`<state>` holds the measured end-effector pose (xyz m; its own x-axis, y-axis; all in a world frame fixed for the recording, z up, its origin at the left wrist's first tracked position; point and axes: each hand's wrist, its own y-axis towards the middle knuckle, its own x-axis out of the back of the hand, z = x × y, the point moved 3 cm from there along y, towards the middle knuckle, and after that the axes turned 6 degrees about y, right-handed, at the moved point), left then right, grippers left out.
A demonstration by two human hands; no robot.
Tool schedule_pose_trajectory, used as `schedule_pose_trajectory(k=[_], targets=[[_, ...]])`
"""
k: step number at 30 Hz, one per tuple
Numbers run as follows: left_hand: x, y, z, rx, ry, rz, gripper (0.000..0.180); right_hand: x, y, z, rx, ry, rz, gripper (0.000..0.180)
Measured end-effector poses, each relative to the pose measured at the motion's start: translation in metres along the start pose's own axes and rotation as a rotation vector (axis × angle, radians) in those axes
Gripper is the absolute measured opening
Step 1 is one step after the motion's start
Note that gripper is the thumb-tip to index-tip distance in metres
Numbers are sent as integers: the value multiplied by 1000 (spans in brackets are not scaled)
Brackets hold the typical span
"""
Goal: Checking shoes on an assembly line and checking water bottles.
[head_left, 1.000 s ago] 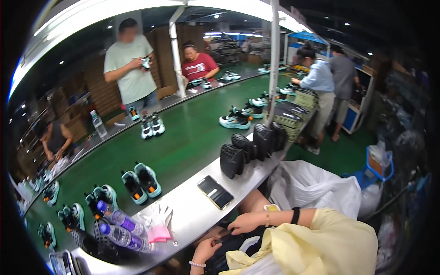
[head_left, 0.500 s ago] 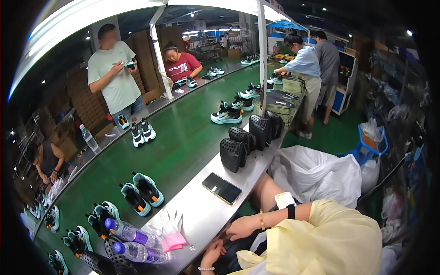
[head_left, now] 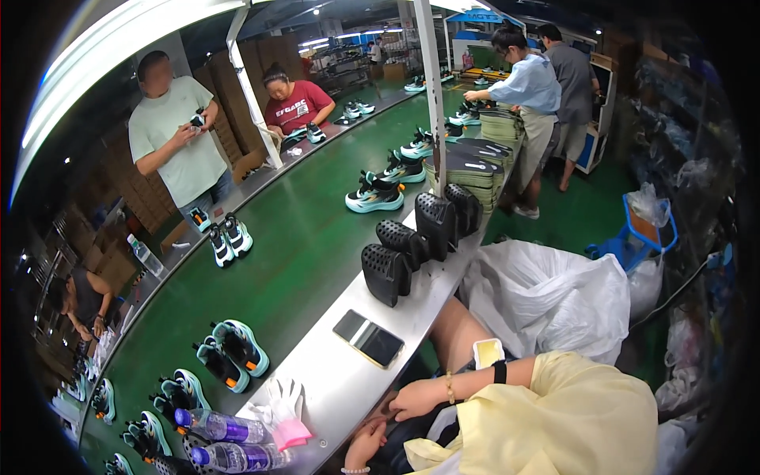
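Observation:
My left hand (head_left: 366,445), with a pale beaded bracelet, is low beside the bench edge, its fingers curled. Just above it, my right hand (head_left: 416,399) has bent fingers, with dark cloth and bare skin of a leg near them. Whatever either hand holds, if anything, is hidden. A yellow bead bracelet and a black wristband are on my right arm. Nearest on the metal bench (head_left: 340,396) are white gloves (head_left: 279,402), a pink cloth-like piece (head_left: 292,434) and a phone (head_left: 369,338) lying flat.
Two purple-labelled bottles (head_left: 226,427) stand tilted or lie beside black-and-mint sneakers (head_left: 231,354) on the green belt (head_left: 297,261). Black shoe lasts or clogs (head_left: 388,273) line the bench, with stacked insoles (head_left: 467,182) beyond. White sacking (head_left: 546,297) lies right. Several co-workers stand around.
The view has shifted slightly, so the bench things sit further left and lower. Across the belt, a co-worker's hands have moved around a shoe. My hands stay nearly in place.

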<state>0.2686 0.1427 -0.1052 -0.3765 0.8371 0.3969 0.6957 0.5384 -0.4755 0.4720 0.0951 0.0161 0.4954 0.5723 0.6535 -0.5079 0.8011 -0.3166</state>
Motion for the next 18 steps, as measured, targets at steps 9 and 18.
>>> schedule_pose_trajectory(k=[9, 18], targets=[[26, 0, -193, -306, 97, -306, 28, 31, -46, -69, 196, 236, -20, 41], [134, 144, -232, -247, 449, -745, 29, 87, -133, -153, 145, 601, -109, 45]])
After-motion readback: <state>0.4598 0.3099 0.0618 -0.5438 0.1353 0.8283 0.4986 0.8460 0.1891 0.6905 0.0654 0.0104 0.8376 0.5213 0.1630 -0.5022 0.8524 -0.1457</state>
